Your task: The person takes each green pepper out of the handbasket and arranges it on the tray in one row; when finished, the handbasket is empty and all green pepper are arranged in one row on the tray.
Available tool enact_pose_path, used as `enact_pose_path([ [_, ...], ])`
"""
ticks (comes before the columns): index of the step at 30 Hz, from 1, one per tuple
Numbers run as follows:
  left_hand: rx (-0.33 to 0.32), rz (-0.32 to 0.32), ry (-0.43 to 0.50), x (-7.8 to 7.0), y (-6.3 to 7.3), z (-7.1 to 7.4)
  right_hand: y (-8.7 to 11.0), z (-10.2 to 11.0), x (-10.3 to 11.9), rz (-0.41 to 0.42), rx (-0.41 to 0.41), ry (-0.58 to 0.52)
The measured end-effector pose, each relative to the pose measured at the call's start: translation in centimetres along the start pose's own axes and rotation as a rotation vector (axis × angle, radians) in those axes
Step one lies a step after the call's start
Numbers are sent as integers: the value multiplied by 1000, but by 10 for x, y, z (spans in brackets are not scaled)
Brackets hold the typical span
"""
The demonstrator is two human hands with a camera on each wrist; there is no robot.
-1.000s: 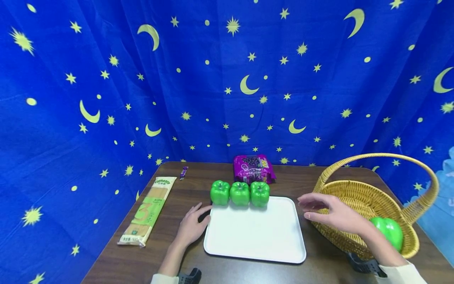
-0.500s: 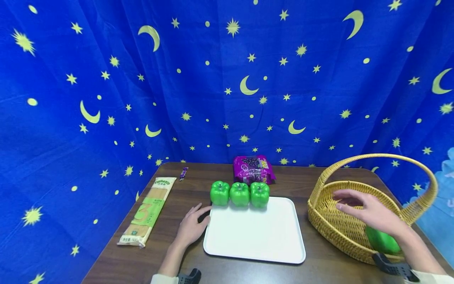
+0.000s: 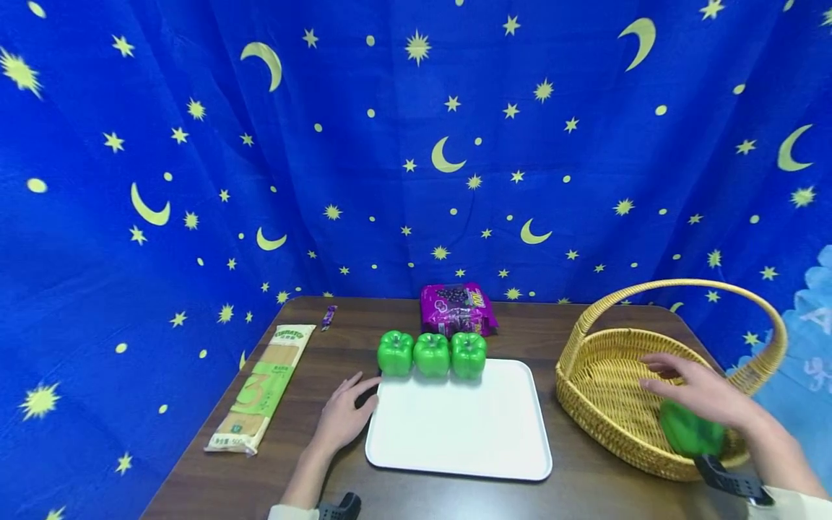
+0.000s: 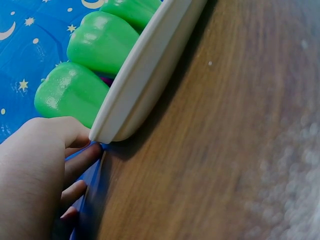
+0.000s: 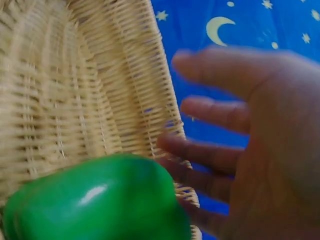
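Three green bell peppers (image 3: 432,355) stand in a row along the far left edge of a white tray (image 3: 461,433). My left hand (image 3: 344,413) rests at the tray's left rim, fingers relaxed and holding nothing; in the left wrist view its thumb and forefinger (image 4: 80,160) are at the tray's corner. My right hand (image 3: 698,390) is over the wicker basket (image 3: 611,426), its fingers spread apart with nothing between them. Below it, inside the basket, lies another green bell pepper (image 3: 689,431), partly hidden by the hand and wrist; the right wrist view shows this pepper (image 5: 100,200) close to the fingers.
A pack of noodles (image 3: 263,390) lies at the table's left side. Behind it is a small purple-wrapped candy (image 3: 328,318). A purple bag with grapes pictured (image 3: 458,309) stands behind the peppers. The basket's tall handle (image 3: 676,283) arches over its opening.
My right hand has moved right, from between tray and basket to over the basket, above the pepper inside. The left hand and tray peppers stay put; the head view has shifted slightly.
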State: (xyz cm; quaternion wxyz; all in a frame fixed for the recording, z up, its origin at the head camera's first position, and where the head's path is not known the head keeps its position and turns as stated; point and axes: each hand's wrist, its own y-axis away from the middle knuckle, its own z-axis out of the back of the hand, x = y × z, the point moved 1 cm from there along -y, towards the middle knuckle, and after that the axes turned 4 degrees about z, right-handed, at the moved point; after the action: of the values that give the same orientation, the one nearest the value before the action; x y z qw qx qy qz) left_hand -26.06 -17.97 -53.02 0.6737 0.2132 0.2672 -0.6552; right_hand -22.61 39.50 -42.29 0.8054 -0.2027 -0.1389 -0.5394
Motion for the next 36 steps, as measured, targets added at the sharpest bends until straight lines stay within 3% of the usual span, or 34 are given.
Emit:
enact_pose_path([
  [9,13,-2,0,-4,-2,-1,13,-2,-22,-69,81,-22],
  [15,18,13,-8,-3,-2,0,16,-5,-23,-18,183,-46],
  [22,21,32,-9,-4,0,2,6,6,-21,-33,355,-143],
  [29,4,26,-3,-2,2,4,-6,14,-18,-52,405,-174],
  [36,0,-13,3,4,2,6,-11,8,-22,40,508,-249],
])
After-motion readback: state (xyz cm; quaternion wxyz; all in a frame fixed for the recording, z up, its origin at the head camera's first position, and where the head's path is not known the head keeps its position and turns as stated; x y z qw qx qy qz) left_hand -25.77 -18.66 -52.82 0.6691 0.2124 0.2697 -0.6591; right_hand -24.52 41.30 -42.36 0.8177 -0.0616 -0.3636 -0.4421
